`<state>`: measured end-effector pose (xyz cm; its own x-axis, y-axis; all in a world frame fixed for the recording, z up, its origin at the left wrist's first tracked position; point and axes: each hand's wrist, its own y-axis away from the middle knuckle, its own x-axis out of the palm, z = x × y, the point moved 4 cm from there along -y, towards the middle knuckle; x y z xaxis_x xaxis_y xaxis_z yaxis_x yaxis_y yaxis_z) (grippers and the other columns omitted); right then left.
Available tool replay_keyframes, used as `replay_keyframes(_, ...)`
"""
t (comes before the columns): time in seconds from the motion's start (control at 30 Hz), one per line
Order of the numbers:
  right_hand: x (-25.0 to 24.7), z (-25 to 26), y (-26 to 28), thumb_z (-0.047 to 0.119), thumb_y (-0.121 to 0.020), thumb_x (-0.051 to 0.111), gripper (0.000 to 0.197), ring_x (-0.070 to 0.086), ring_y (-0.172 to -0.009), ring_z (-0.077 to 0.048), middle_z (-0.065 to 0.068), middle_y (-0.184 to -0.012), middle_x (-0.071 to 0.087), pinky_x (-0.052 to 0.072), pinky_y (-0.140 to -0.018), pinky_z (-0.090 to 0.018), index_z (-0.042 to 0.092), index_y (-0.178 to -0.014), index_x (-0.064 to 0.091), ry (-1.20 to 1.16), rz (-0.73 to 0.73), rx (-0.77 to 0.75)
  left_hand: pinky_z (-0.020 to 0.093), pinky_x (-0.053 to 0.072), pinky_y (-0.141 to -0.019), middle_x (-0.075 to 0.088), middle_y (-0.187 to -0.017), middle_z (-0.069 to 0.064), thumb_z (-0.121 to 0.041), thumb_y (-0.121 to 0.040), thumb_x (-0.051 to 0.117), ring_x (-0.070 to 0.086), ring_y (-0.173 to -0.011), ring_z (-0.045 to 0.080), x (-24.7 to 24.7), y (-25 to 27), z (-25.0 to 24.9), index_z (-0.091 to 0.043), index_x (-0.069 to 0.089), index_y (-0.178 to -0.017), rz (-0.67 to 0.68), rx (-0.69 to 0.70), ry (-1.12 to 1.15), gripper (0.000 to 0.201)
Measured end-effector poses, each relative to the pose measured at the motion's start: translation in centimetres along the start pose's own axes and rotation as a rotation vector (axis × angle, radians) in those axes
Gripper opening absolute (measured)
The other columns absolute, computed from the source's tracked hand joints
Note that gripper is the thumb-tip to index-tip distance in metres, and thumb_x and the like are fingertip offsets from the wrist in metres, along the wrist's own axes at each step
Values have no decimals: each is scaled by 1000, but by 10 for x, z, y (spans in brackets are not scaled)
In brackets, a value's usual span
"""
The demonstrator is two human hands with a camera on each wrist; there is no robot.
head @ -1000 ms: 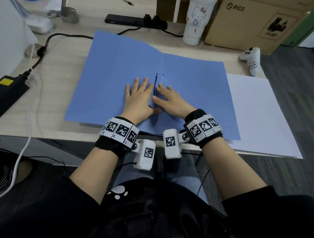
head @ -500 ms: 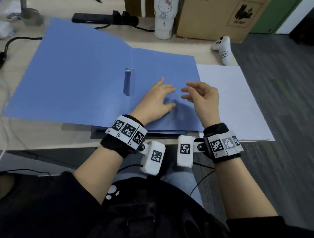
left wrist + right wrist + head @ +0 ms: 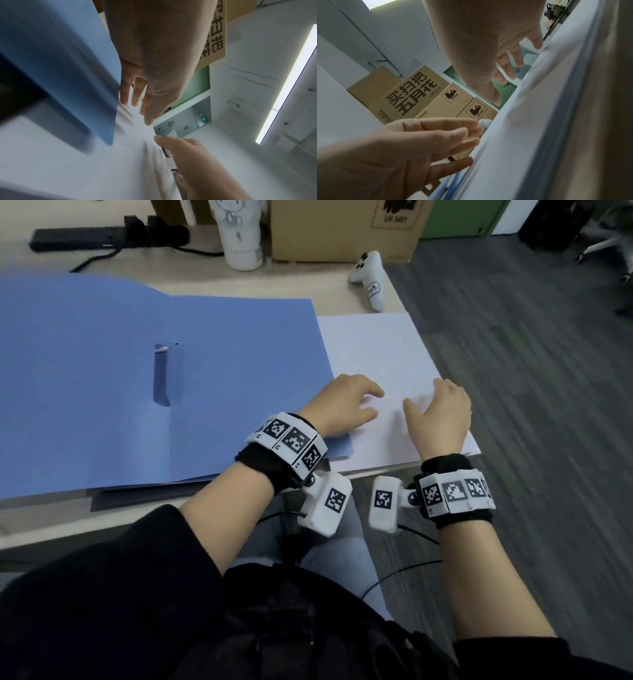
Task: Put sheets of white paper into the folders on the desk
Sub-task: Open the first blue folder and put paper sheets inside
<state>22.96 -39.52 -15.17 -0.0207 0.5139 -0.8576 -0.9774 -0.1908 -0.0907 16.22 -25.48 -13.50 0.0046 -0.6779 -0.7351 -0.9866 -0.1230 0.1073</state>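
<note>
An open blue folder (image 3: 102, 392) lies flat on the desk, with a slit near its centre fold. To its right sits a stack of white paper (image 3: 376, 350). My left hand (image 3: 356, 402) rests on the stack's near left part, just past the folder's right edge, fingers loosely bent and touching the top sheet. My right hand (image 3: 435, 405) rests on the stack's near right part, thumb pointing inward. In the left wrist view my left fingers (image 3: 135, 97) lie on the paper (image 3: 85, 169) beside the folder (image 3: 60, 67). In the right wrist view my right fingers (image 3: 510, 65) hover at the paper (image 3: 530, 121). Neither hand visibly pinches a sheet.
A white controller (image 3: 370, 278) lies behind the paper near the desk's right edge. A white tumbler (image 3: 239, 234), a cardboard box (image 3: 342, 227) and a black power strip (image 3: 75, 234) line the back. A darker folder (image 3: 137, 494) peeks out under the blue one.
Both hands left the middle of the blue folder and moved right onto the white paper stack. The head view swung right with them.
</note>
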Motion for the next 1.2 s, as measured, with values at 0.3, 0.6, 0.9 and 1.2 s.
replay_keyframes(0.3,7,-26,-8,47,-86,56,75,30,-139,-30,-14,-150,33,16,-114,-56,1,-140,31,11,125,149,38,44,-98,57,-122,5,-10,-74,69,50,-116,24,15,-20,16,-13,65,-113,-63,-22,37,40)
replay_keyframes(0.6,-7,-19,-10,22,-83,61,53,46,-121,-33,-15,-130,50,37,-99,-42,1,-127,43,-125,7,87,30,41,-100,55,-124,1,-10,-73,72,47,-119,21,20,-25,25,-16,65,-115,-92,-35,109,42)
replay_keyframes(0.9,-30,13,1,20,-89,54,32,62,-103,-29,-14,-109,68,44,-87,-33,4,-117,61,-223,-62,-81,2,45,-74,64,-110,1,12,-81,58,60,-87,-14,20,-15,20,-1,66,-112,-59,-15,492,35)
replay_keyframes(1.2,-20,30,11,28,-74,75,28,61,-111,-9,4,-114,70,50,-92,-32,19,-100,73,-428,99,-185,19,49,-88,68,-84,-5,-10,-93,54,62,-79,3,12,-14,26,-6,65,-103,-53,-45,831,15)
